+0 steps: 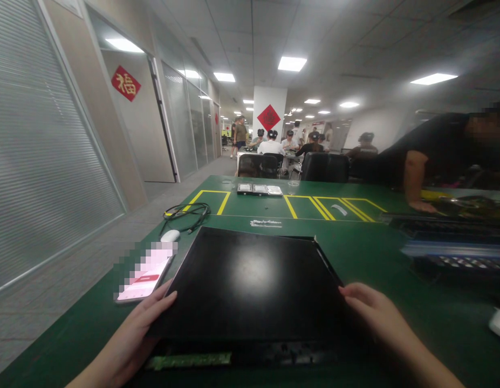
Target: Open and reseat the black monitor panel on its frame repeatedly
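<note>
- Left hand (142,323) flat w/ fingers together, pressed on the left edge of the lid (241,285); right hand (375,312) likewise on its right edge, fingers closed up, nothing pinched.
- One hand per side likely keeps the lid level and square.
- Lid lies flat at the worktop's (355,253) near edge, over a chassis (250,353) showing below it.
- Long axis looks to run near-to-far; can't be sure, lens distorts.
- Phone (146,277) just left; mouse (170,235) and cable (189,213) beyond it.
</note>
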`<state>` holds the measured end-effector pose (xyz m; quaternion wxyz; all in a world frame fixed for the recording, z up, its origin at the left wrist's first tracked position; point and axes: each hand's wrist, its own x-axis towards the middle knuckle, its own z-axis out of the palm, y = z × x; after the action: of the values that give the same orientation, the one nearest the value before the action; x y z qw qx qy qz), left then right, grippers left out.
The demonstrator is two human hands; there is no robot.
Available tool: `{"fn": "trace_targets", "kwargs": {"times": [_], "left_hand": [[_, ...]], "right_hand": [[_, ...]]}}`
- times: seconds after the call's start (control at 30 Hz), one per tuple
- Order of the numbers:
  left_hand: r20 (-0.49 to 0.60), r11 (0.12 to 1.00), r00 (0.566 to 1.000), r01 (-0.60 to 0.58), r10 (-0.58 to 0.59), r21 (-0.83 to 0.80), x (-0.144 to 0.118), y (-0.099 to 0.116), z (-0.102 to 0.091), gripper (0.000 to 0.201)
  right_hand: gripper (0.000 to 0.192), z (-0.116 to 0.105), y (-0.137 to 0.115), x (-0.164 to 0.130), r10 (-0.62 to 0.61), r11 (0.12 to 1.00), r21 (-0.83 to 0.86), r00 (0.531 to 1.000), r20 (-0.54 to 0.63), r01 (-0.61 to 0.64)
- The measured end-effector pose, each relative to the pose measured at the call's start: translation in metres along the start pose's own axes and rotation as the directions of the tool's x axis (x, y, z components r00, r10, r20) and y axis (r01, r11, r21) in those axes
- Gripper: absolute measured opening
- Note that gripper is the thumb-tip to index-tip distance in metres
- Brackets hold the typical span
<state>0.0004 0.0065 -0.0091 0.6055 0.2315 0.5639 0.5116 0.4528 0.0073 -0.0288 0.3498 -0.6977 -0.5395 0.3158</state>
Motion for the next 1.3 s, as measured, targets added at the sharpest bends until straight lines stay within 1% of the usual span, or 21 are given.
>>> {"fn": "trace_targets", "kwargs": {"times": [0.2, 0.33, 0.5, 0.6, 0.73, 0.8, 0.9, 1.03, 1.13, 1.3], "left_hand": [[0.011, 1.0, 1.0, 0.008, -0.008, -0.017, 0.0005, 0.0004, -0.0002, 0.079], [0.008, 1.0, 1.0, -0.002, 0.002, -0.025, 0.0027, -0.0013, -0.0014, 0.076], [-0.051, 0.999, 0.998, -0.027, 0.026, -0.028, 0.0016, -0.0036, -0.0006, 0.07], [-0.073, 0.999, 0.997, -0.028, 0.026, -0.032, 0.0014, -0.0046, -0.0003, 0.07], [-0.07, 0.999, 0.997, -0.029, 0.026, -0.037, 0.0022, -0.0046, 0.0001, 0.071], [-0.057, 0.999, 0.998, -0.024, 0.021, -0.038, 0.0021, -0.0045, 0.0, 0.071], [-0.049, 0.999, 0.999, -0.017, 0.015, -0.039, 0.0011, -0.0046, -0.0005, 0.07], [-0.084, 1.0, 0.996, -0.013, 0.011, -0.023, 0.0015, -0.004, -0.0011, 0.07], [-0.077, 1.0, 0.997, -0.012, 0.01, -0.024, 0.0029, -0.0029, -0.0008, 0.07], [-0.06, 0.999, 0.998, 0.006, -0.008, -0.035, 0.0023, -0.0014, 0.0, 0.07]], "right_hand": [[0.028, 0.0004, -0.0005, 0.0001, 0.006, 0.998, 0.054, 1.0, 0.022, -0.007], [0.027, 0.0002, 0.0004, 0.0012, -0.002, 0.998, 0.059, 1.0, 0.018, 0.001], [0.029, 0.001, 0.0029, 0.0018, 0.004, 0.998, 0.059, 0.999, 0.037, -0.007], [0.03, 0.0019, 0.0023, 0.0009, 0.021, 0.998, 0.061, 0.999, 0.027, -0.023], [0.028, 0.0016, -0.0015, -0.0001, 0.013, 0.999, 0.037, 1.0, -0.005, -0.012], [0.028, 0.0012, -0.0026, 0.0, 0.003, 0.999, 0.051, 1.0, -0.008, -0.002], [0.027, 0.0007, -0.0028, 0.0005, -0.002, 0.997, 0.081, 1.0, 0.009, 0.001], [0.026, 0.0002, -0.0021, 0.0014, -0.005, 0.997, 0.078, 1.0, 0.02, 0.003], [0.027, -0.0001, -0.0002, 0.0025, -0.011, 0.996, 0.084, 1.0, 0.02, 0.009], [0.024, -0.0004, 0.0048, 0.0046, 0.002, 0.985, 0.17, 0.998, 0.057, -0.012]]}}
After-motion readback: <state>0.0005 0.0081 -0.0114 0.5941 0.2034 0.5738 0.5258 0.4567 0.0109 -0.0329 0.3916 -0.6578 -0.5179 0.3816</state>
